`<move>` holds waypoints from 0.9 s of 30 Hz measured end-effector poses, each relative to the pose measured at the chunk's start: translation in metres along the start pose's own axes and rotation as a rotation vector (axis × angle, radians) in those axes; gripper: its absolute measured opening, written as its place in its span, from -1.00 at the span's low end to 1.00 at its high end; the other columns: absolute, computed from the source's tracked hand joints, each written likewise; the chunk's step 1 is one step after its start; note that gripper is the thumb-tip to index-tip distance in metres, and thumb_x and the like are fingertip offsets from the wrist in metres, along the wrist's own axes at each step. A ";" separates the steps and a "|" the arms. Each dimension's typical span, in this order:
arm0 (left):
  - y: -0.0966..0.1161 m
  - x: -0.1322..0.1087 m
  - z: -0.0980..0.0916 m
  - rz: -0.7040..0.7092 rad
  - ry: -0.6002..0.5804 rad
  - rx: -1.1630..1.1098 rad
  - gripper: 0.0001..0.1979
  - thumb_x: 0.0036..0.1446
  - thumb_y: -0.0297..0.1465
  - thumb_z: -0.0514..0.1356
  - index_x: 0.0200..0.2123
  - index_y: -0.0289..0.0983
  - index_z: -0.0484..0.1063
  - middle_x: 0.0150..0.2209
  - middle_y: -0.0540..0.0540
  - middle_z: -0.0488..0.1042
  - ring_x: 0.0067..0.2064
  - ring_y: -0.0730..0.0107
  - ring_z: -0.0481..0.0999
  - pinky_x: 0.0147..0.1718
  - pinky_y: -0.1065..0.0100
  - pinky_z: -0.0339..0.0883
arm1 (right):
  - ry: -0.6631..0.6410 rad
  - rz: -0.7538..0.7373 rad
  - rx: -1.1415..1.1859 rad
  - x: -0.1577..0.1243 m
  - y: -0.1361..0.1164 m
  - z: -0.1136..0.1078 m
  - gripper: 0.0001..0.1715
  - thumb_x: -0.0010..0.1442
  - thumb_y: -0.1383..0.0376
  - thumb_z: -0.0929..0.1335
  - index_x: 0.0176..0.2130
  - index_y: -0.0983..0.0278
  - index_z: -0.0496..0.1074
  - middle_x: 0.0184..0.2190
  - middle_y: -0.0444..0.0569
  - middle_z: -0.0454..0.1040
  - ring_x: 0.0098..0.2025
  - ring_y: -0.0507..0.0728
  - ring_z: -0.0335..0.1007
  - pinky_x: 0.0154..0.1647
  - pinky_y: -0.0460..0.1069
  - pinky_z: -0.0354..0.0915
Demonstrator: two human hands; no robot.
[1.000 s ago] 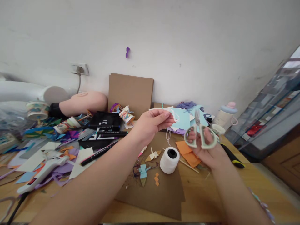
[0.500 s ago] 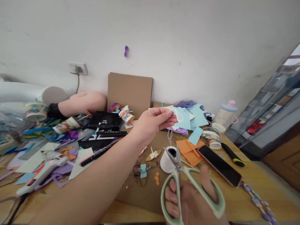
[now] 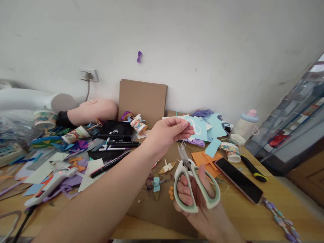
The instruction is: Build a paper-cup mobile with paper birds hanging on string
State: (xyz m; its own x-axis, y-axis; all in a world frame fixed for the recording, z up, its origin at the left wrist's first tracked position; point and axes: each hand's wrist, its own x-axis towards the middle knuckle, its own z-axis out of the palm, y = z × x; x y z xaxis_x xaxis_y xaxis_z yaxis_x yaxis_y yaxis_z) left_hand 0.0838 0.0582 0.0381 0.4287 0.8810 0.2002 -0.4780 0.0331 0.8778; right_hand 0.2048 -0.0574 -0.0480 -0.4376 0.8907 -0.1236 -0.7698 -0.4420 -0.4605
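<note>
1. Thread work at a cluttered worktop (image 3: 253, 216): the person's left hand (image 3: 165, 135) is raised above a brown cardboard sheet (image 3: 162, 206). Its thumb and fingers (image 3: 182, 124) are pinched together on a white thread (image 3: 194, 125), and a small loop stands out past the fingertips.
2. The right hand (image 3: 202, 206), lower and nearer the camera, is closed through the pale green handles of a pair of scissors (image 3: 194, 182). The blades point up and look almost together.
3. A strand drops from the left hand toward a spool of white thread (image 3: 178, 166), which is mostly hidden behind the scissors. The blade tips sit just beside that strand. Whether they touch it cannot be told.
4. Judged from this view, the loop is formed and held and the scissors are gripped and aimed. The strand looks uncut, so no cut appears to have been made yet.
5. A phone (image 3: 239, 179), orange paper (image 3: 199, 158) and a paper cup (image 3: 231, 152) lie to the right. Markers (image 3: 108, 164) and a glue gun (image 3: 50, 180) lie to the left.
</note>
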 end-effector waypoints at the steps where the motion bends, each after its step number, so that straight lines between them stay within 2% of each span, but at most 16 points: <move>1: 0.000 0.000 0.000 0.002 -0.001 0.000 -0.84 0.04 -0.36 0.39 -0.44 -0.35 0.55 -0.44 -0.07 0.61 -0.38 0.50 0.59 -0.25 0.45 0.50 | 0.008 -0.015 0.004 0.001 0.000 0.000 -0.39 0.06 -0.19 0.42 -0.43 0.33 0.44 -0.57 -0.22 0.22 -0.60 -0.10 -0.01 -0.54 -0.17 0.12; 5: 0.000 -0.001 -0.004 0.090 0.054 -0.001 -0.85 0.08 -0.36 0.36 -0.40 -0.35 0.53 -0.40 -0.06 0.60 -0.36 0.50 0.60 -0.21 0.45 0.49 | 0.092 -0.045 -0.005 0.003 0.001 0.001 -0.48 0.01 -0.06 0.52 -0.48 0.32 0.38 -0.62 -0.29 0.13 -0.66 -0.15 -0.15 -0.62 -0.21 0.04; 8: 0.007 -0.006 -0.015 0.287 0.241 -0.017 -0.86 0.14 -0.33 0.31 -0.30 -0.29 0.53 -0.31 -0.06 0.62 -0.26 0.47 0.62 -0.16 0.44 0.48 | 0.158 -0.108 -0.156 0.000 0.003 -0.001 -0.45 -0.01 -0.10 0.51 -0.50 0.30 0.37 -0.64 -0.27 0.15 -0.67 -0.14 -0.15 -0.65 -0.19 0.02; 11: 0.020 -0.019 -0.032 0.518 0.415 -0.015 -0.90 0.14 -0.34 0.31 -0.29 -0.24 0.54 -0.23 -0.03 0.62 -0.15 0.46 0.61 -0.10 0.46 0.46 | 0.242 -0.361 -0.506 -0.009 -0.006 -0.004 -0.45 -0.04 -0.16 0.48 -0.50 0.25 0.40 -0.63 -0.18 0.26 -0.66 -0.05 0.02 -0.67 -0.12 0.05; 13: 0.027 -0.031 -0.044 0.589 0.492 -0.004 -0.92 0.12 -0.36 0.34 -0.34 -0.24 0.55 -0.27 0.00 0.61 -0.19 0.48 0.61 -0.14 0.49 0.47 | 0.413 -0.522 -0.774 -0.014 -0.021 -0.009 -0.52 -0.01 -0.13 0.47 -0.46 0.20 0.43 -0.59 -0.11 0.36 -0.61 0.05 0.16 -0.64 -0.06 0.11; 15: 0.030 -0.043 -0.054 0.576 0.540 0.006 -0.93 0.09 -0.38 0.36 -0.40 -0.25 0.56 -0.34 0.00 0.61 -0.25 0.51 0.62 -0.20 0.54 0.48 | 0.633 -0.595 -1.057 -0.018 -0.039 -0.016 -0.61 -0.03 -0.05 0.50 -0.42 0.18 0.44 -0.53 -0.07 0.44 -0.51 0.13 0.27 -0.54 0.00 0.20; 17: 0.030 -0.053 -0.060 0.560 0.577 0.009 -0.91 0.10 -0.40 0.35 -0.44 -0.24 0.56 -0.38 0.01 0.61 -0.29 0.54 0.61 -0.26 0.58 0.48 | 0.758 -0.574 -1.348 -0.018 -0.052 -0.024 -0.63 -0.05 0.02 0.51 -0.33 0.18 0.47 -0.40 -0.04 0.50 -0.36 0.21 0.35 -0.36 0.06 0.27; 19: 0.026 -0.060 -0.065 0.524 0.611 0.001 -0.90 0.10 -0.41 0.34 -0.46 -0.24 0.57 -0.41 0.01 0.61 -0.32 0.55 0.61 -0.29 0.60 0.50 | 0.702 -0.522 -1.531 -0.015 -0.057 -0.031 -0.63 0.02 0.09 0.48 -0.18 0.17 0.45 -0.24 -0.03 0.53 -0.20 0.26 0.38 -0.17 0.11 0.27; 21: 0.022 -0.064 -0.070 0.490 0.647 -0.024 -0.91 0.08 -0.42 0.35 -0.47 -0.26 0.57 -0.43 0.00 0.61 -0.33 0.54 0.61 -0.31 0.61 0.51 | 0.588 -0.470 -1.635 -0.010 -0.054 -0.034 -0.70 0.09 0.18 0.42 -0.15 0.17 0.42 -0.18 -0.03 0.51 -0.12 0.27 0.38 -0.09 0.12 0.24; 24: 0.019 -0.068 -0.079 0.471 0.680 -0.056 -0.92 0.04 -0.45 0.37 -0.49 -0.27 0.57 -0.44 0.00 0.61 -0.35 0.53 0.61 -0.31 0.62 0.51 | 0.518 -0.405 -1.799 -0.002 -0.048 -0.030 -0.91 0.10 0.27 0.36 -0.31 0.19 0.37 -0.32 -0.05 0.46 -0.22 0.24 0.35 -0.20 0.08 0.23; 27: 0.019 -0.071 -0.089 0.446 0.709 -0.045 -0.91 0.03 -0.44 0.38 -0.48 -0.27 0.57 -0.44 0.00 0.61 -0.36 0.52 0.62 -0.31 0.62 0.52 | 0.543 -0.384 -1.944 0.002 -0.046 -0.021 -0.93 0.06 0.30 0.33 -0.42 0.18 0.30 -0.41 -0.06 0.41 -0.32 0.21 0.29 -0.30 0.04 0.18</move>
State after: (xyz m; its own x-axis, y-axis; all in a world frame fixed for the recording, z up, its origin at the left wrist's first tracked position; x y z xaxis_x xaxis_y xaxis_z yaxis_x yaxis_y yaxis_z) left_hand -0.0246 0.0381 0.0017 -0.3841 0.9036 0.1898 -0.5254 -0.3829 0.7598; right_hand 0.2493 -0.0330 -0.0451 0.0276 0.9863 0.1625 0.7900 0.0781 -0.6081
